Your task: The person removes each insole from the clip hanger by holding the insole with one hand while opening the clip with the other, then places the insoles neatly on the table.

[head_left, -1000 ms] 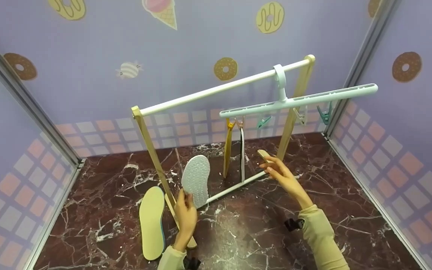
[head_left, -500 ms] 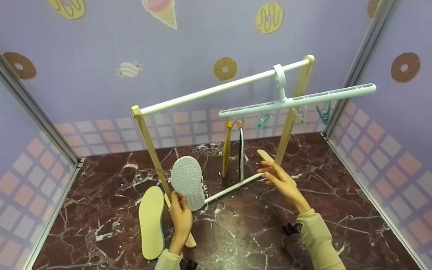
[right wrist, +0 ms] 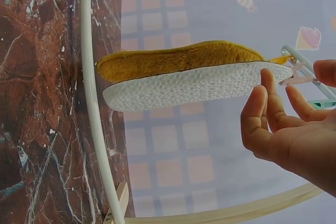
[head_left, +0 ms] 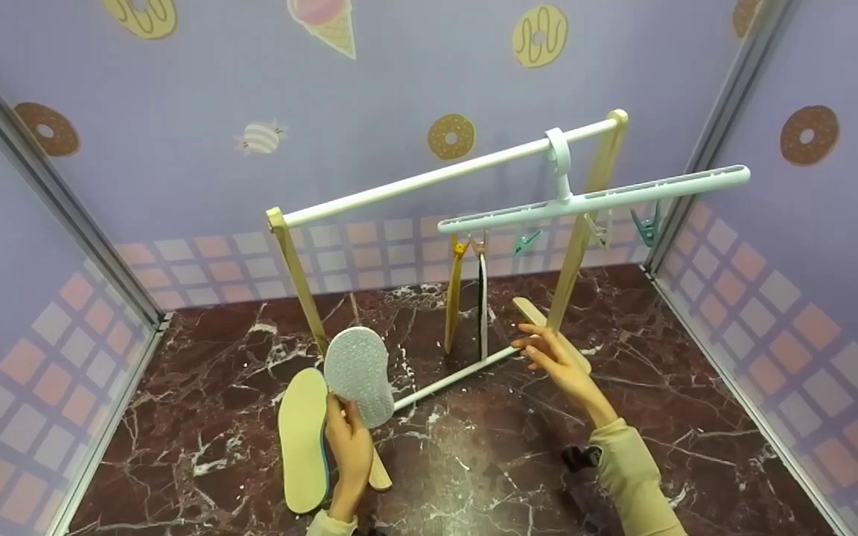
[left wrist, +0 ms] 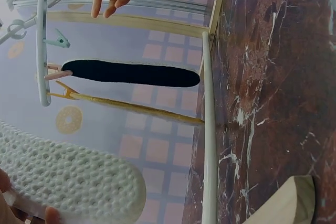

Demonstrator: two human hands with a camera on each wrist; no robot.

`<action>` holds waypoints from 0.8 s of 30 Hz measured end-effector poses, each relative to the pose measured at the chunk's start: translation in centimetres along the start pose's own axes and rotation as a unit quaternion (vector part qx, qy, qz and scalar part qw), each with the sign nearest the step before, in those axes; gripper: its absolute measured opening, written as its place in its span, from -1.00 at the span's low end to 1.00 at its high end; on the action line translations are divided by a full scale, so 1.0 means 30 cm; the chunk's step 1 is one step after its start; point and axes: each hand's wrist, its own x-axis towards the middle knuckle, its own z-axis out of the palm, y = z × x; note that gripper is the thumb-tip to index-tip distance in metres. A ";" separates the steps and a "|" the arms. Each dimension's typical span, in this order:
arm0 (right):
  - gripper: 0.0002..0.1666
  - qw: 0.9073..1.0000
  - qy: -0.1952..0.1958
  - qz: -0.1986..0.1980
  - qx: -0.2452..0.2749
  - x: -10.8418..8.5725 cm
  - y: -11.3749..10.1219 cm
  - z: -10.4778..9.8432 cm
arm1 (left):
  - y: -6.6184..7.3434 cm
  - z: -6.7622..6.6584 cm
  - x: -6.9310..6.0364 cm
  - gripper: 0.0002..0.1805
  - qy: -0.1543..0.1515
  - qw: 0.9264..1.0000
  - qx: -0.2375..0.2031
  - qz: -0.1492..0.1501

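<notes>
My left hand [head_left: 351, 450] pinches a white insole with a bumpy surface [head_left: 358, 372] by its edge, tilted up in front of the rack's left post. In the left wrist view the insole's studded side fills the lower left. My right hand [head_left: 559, 368], fingers loosely spread and holding nothing, hovers near the rack's right foot. From clothespins on a pale hanger [head_left: 623, 199] hang two insoles: a fuzzy mustard insole [right wrist: 178, 62] and a white insole with a black side [right wrist: 194, 88]. A pale yellow insole with a blue edge [head_left: 302, 439] lies left of my left hand.
A wooden rack with a white top rod [head_left: 429, 177] carries the hanger. Its lower white bar [head_left: 444, 381] crosses near the tabletop. Green clothespins [head_left: 646, 225] and a white clothespin [head_left: 599, 229] hang from the hanger's right part. Purple walls enclose the dark marbled tabletop [head_left: 474, 476].
My left hand has carried the white insole left and down, toward the yellow insole on the table. My right hand has lowered slightly, its fingers relaxed. The hanging insoles stay in place.
</notes>
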 end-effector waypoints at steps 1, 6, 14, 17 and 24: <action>-0.51 1.000 -0.002 0.002 0.002 -0.001 0.000 0.000 | -0.001 -0.003 0.000 -0.78 0.003 1.000 0.001 -0.001; -0.50 1.000 -0.001 0.016 0.005 -0.006 0.000 -0.001 | 0.019 -0.020 0.002 -0.80 0.007 1.000 -0.021 -0.018; -0.61 1.000 0.004 0.009 0.004 -0.010 0.008 -0.003 | 0.097 -0.058 0.016 -0.76 0.018 0.998 -0.050 -0.045; -0.62 1.000 0.003 0.003 0.006 -0.011 0.012 -0.003 | 0.059 -0.065 0.018 -0.75 0.036 0.997 -0.057 -0.038; -0.60 1.000 0.001 0.006 0.000 -0.015 0.016 -0.006 | 0.003 -0.111 0.035 -0.69 0.105 0.987 -0.116 -0.045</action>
